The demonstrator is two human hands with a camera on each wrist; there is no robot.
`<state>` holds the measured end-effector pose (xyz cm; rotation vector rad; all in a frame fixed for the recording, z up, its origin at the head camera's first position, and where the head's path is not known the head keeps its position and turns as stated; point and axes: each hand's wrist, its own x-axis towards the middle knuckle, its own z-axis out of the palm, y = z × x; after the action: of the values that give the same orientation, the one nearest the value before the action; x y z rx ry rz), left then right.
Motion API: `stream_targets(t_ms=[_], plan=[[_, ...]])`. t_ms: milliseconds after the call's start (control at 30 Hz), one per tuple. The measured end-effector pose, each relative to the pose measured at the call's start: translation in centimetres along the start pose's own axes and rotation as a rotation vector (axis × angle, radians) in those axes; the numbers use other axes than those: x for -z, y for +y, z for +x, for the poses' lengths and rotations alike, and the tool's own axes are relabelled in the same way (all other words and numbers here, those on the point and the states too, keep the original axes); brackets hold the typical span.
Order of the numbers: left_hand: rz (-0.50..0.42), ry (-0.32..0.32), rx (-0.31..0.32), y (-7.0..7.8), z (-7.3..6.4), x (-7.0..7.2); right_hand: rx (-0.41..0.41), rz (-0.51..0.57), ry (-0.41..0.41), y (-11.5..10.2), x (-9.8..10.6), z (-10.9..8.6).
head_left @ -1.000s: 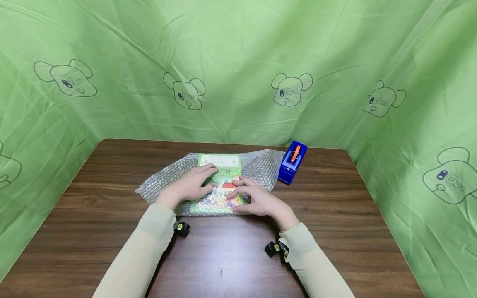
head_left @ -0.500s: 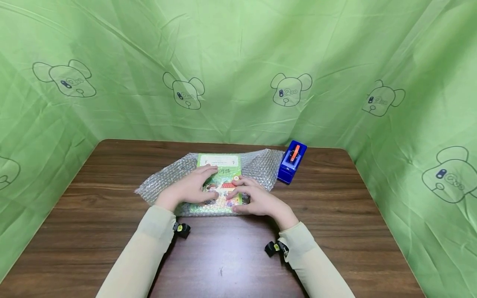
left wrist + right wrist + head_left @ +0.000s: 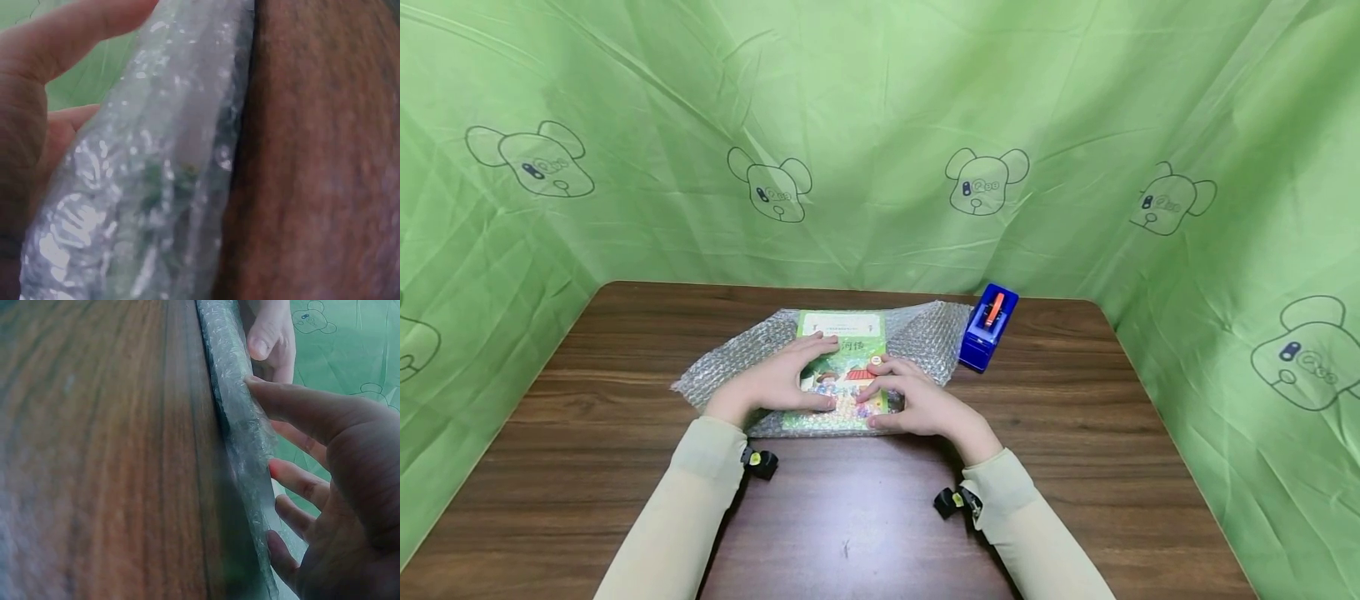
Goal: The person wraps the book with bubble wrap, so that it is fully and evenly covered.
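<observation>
A green book (image 3: 857, 333) with a cartoon cover lies on bubble wrap (image 3: 936, 333) at the middle of the table. Its lower part shows through a folded layer of the wrap. My left hand (image 3: 778, 379) rests on the book's left side, thumb and fingers spread. On the lower right of the book, my right hand (image 3: 917, 398) touches the wrap with bent, spread fingertips. The right wrist view shows these fingertips (image 3: 278, 469) along the wrapped edge. In the left wrist view the wrap's near edge (image 3: 181, 125) fills the middle, with the left thumb above it.
A blue tape dispenser (image 3: 988, 327) with an orange roll stands just right of the wrap. The brown wooden table (image 3: 1075, 467) reaches to a green cloth backdrop (image 3: 880, 125) printed with bear heads, which also closes off both sides.
My left thumb has moved down the cover toward the near edge, and the left hand has shifted slightly left. The right hand, book and tape dispenser stay where they were.
</observation>
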<state>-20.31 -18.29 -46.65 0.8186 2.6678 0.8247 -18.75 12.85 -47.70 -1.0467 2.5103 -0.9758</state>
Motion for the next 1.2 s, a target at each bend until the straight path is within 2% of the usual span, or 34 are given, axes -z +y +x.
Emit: stream_targets(t_ms=[400, 700, 1200], plan=[[0.018, 0.018, -0.018, 0.52, -0.08, -0.14, 0.003, 0.004, 0.004, -0.03, 0.07, -0.16], [-0.008, 0.021, -0.035, -0.22, 0.01, -0.40, 0.017, -0.013, 0.003, 0.25, -0.08, -0.16], [-0.026, 0.012, -0.007, -0.30, -0.07, -0.44, 0.043, -0.041, -0.016, -0.06, 0.33, -0.23]])
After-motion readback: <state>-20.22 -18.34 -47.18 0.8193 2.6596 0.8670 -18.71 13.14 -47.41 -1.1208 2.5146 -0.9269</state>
